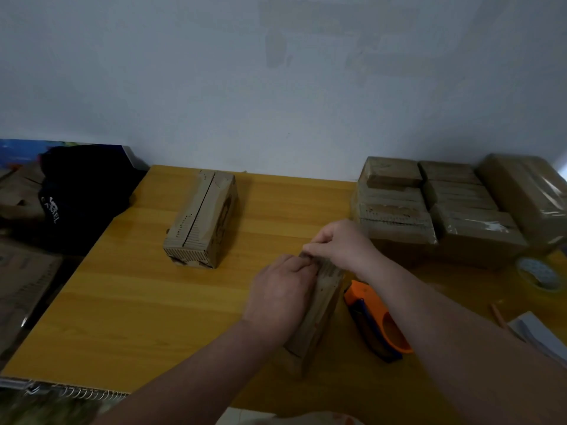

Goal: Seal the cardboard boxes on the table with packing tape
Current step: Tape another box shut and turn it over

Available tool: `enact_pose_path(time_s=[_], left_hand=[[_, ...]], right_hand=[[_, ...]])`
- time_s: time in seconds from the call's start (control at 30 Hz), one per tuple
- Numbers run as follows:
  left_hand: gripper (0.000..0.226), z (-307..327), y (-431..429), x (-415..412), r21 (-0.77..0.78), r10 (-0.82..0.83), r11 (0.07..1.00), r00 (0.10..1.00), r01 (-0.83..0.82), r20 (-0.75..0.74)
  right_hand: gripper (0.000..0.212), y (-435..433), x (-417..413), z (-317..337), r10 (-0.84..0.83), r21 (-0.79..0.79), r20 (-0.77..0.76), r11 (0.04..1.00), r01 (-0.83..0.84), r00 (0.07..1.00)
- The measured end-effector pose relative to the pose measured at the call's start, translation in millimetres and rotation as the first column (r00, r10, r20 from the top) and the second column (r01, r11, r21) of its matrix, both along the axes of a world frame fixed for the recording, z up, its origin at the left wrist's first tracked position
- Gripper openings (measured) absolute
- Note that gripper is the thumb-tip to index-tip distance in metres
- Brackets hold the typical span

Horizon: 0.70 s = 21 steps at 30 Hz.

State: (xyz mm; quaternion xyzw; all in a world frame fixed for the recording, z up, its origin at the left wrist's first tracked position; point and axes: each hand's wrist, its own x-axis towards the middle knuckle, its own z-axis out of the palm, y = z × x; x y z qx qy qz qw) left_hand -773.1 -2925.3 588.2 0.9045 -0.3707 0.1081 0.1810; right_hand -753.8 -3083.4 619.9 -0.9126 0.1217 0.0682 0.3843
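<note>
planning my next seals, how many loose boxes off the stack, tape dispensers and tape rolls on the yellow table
loose boxes: 2, far box, near box
tape dispenser: 1
tape roll: 1
total: 4

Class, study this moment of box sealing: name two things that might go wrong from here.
1. The left hand and right hand both grip the small brown cardboard box; freeing one to fetch tape may let the pinched end spring open.
2. The orange tape dispenser lies right beside that box, near the right forearm; a careless move might knock it away.
</note>
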Motion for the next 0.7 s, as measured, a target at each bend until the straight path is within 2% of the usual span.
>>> enact_pose_path(time_s=[0.2,0.27,0.37,0.4,0.43,0.5,0.53,0.57,0.63,0.7], left_hand=[[0.038,6,0,-2,0.02,-0.02,1.0,0.996,0.022,-0.086],[0.05,12,1,-5,0.052,-0.027,0.998,0.995,0.032,-0.1],[0.079,21,6,-4,0.174,-0.058,0.98,0.974,0.097,-0.219],[0.084,21,9,-2,0.184,-0.081,0.975,0.971,0.124,-0.224],[0.084,20,12,0,0.172,-0.107,0.974,0.97,0.146,-0.218],[0.077,15,16,3,0.111,-0.159,0.976,0.964,0.186,-0.212],[0.072,13,18,3,0.078,-0.178,0.977,0.961,0.197,-0.21],[0.068,11,19,2,0.055,-0.189,0.977,0.96,0.205,-0.206],[0.062,6,20,1,0.006,-0.21,0.976,0.957,0.216,-0.2],[0.059,2,20,0,-0.034,-0.223,0.975,0.95,0.221,-0.218]], right_hand=[[0.036,-2,-5,-7,0.032,-0.128,0.134,0.992,-0.015,0.99],[0.036,-3,-5,-9,0.034,-0.176,0.143,0.984,-0.008,0.989],[0.033,-4,-9,-10,-0.025,-0.194,0.142,0.98,0.053,0.99],[0.033,-7,-10,-10,-0.089,-0.118,0.153,0.987,0.107,0.984],[0.034,-9,-13,-9,-0.183,0.031,0.143,0.983,0.181,0.973],[0.037,-14,-26,-4,-0.304,0.348,0.058,0.899,0.267,0.951],[0.041,-19,-33,-5,-0.282,0.399,0.051,0.885,0.24,0.958],[0.05,-26,-41,-9,-0.202,0.372,0.051,0.913,0.17,0.978],[0.077,-38,-57,-17,0.03,0.212,-0.028,0.977,-0.023,0.999],[0.099,-42,-66,-24,0.2,0.099,-0.138,0.977,-0.187,0.97]])
